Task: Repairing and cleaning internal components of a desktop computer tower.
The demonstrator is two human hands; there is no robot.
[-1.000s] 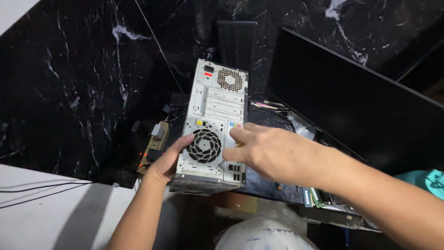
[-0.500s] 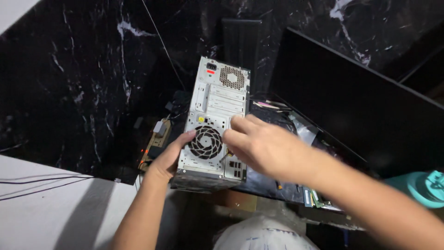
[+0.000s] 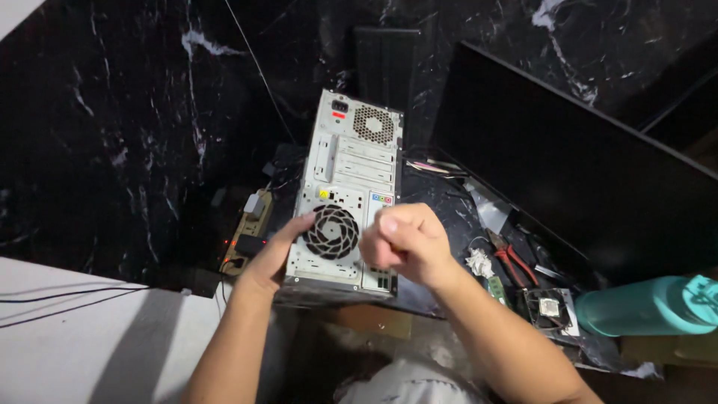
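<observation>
Since a second ago, my right hand has curled from open fingers into a loose fist above the computer tower. Left hand, fingers together, braces the tower's side beside its rear fan, steadying it upright on the cluttered dark bench.

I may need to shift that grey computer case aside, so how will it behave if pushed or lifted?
The computer case looks like rigid sheet metal, so it should stay stiff. With its fan and fitted rear panel it is probably heavy for its size. It lies flat, steadied by the left hand, so tipping seems unlikely; it would probably slide.
</observation>
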